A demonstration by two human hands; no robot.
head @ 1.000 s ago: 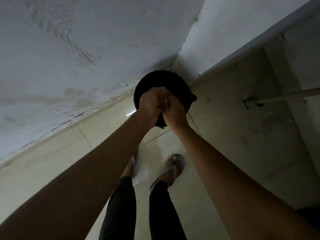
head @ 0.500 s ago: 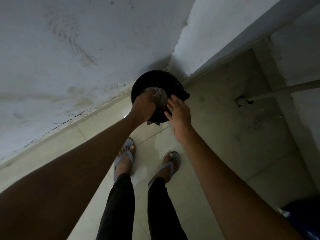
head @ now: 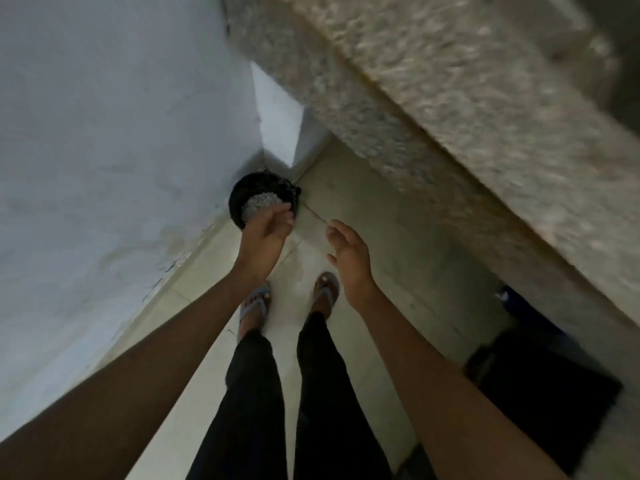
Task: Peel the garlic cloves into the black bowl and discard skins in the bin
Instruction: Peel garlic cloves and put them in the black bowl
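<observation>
A black bin [head: 256,188] stands on the floor in the corner of the wall, with a pale heap of garlic skins [head: 260,202] showing inside it. My left hand [head: 265,235] hovers over the bin's near rim, fingers loosely curled, with nothing visible in it. My right hand [head: 349,256] hangs in the air to the right of the bin, above the floor tiles, with its fingers spread and holding nothing. The black bowl and the garlic cloves are out of view.
A speckled stone counter edge [head: 450,140] juts overhead on the right. A white wall [head: 104,133] runs along the left. My feet in sandals [head: 256,304] stand on pale floor tiles just short of the bin. A dark object [head: 540,379] sits low right under the counter.
My hands, pressed together over the bin, have come apart and drawn back towards me, the right one swinging clear to the right. The view has pulled back and the counter has come into sight.
</observation>
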